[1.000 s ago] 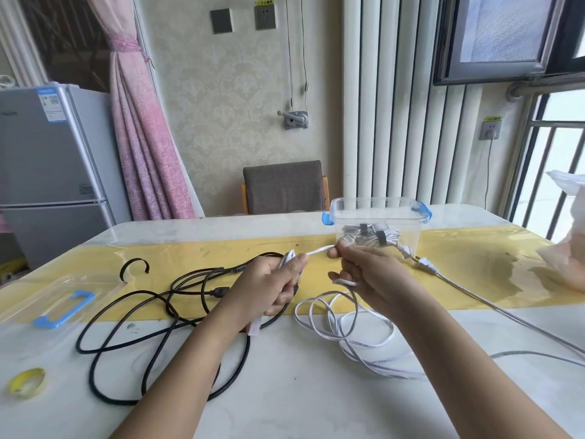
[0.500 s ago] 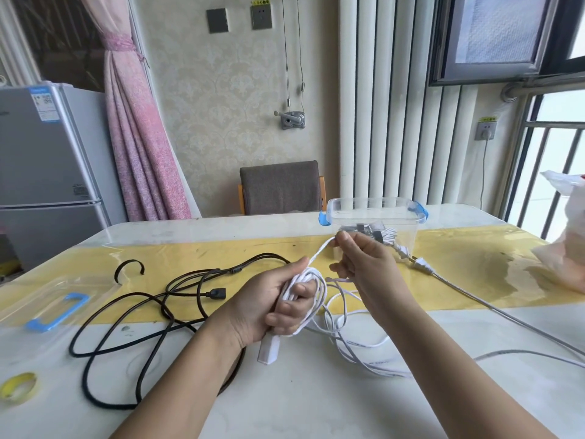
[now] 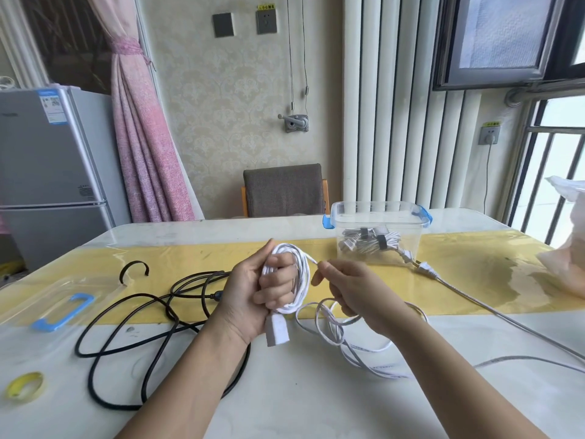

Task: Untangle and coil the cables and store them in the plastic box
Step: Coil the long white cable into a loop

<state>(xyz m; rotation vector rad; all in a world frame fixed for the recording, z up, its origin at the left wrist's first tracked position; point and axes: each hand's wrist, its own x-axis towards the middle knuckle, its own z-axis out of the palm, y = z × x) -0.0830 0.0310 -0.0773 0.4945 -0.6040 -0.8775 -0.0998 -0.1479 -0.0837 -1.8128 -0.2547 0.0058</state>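
- Altogether three loose cables: one white cable (image 3: 303, 280), one black cable (image 3: 172, 313) sprawled on the counter (image 3: 300, 400) at left, one grey cable (image 3: 426, 269) with a plug, running off right
- Two hands: the left hand (image 3: 250, 296) is clenched round a coil of the white cable, its connector block hanging below the palm
- The right hand (image 3: 357, 293) pinches the white strand just beside that coil, with loose loops on the counter beneath
- One plastic box (image 3: 376, 221), open, stands beyond the hands and holds tied cable bundles, number unclear
- One clear lid (image 3: 60, 307) and one yellow tape roll (image 3: 23, 386) lie far left
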